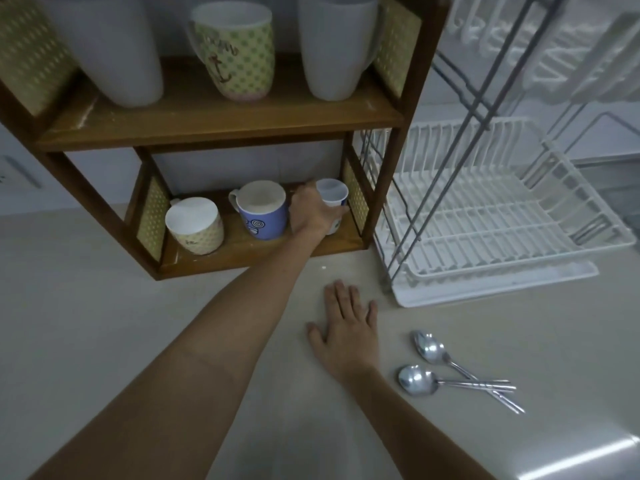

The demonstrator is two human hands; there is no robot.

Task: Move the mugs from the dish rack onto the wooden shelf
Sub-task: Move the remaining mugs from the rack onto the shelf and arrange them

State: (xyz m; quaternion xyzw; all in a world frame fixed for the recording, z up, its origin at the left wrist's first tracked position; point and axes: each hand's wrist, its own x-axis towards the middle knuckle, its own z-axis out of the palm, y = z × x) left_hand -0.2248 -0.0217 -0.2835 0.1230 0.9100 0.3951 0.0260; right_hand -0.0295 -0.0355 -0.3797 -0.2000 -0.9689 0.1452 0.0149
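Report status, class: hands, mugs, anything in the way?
Left hand gripping small white mug on wooden shelf, lower tier. Right hand flat on counter. Dish rack bare; nothing blocking.

Head camera, high, looking down, near wooden shelf point(221, 124).

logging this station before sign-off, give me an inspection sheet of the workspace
surface: pale counter, bare in front of the shelf
job's things: wooden shelf holds six mugs, three per tier; small white mug at lower right; dish rack holds no mugs
clutter: two spoons crossed on the counter
grippers: left hand wrapped on the small white mug; right hand flat on the counter
cables: nothing seen
surroundings: white wall behind the shelf
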